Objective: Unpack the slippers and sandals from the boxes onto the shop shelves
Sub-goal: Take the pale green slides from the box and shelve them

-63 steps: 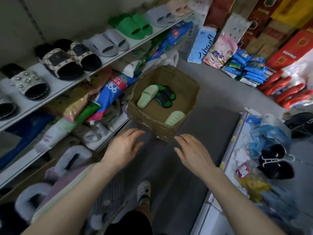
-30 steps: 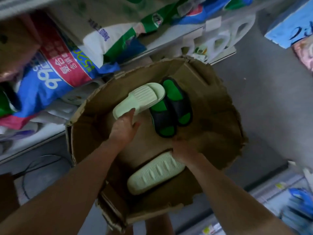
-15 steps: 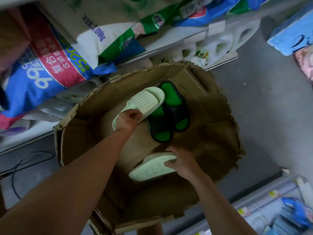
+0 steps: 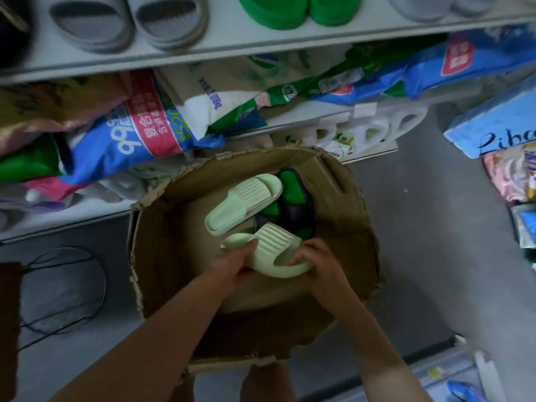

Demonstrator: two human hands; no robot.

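Down in the box under the shelf, left hand and right hand clamped a slipper crosswise between them; its mate lay just beyond.

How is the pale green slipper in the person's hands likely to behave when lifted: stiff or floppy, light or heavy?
Probably light: the pale green slipper looks like thick moulded foam. Likely keeps its shape rather than flopping: its ribbed strap stands arched.

A shop aisle: shelf of displayed slippers, stacked detergent bags beneath.
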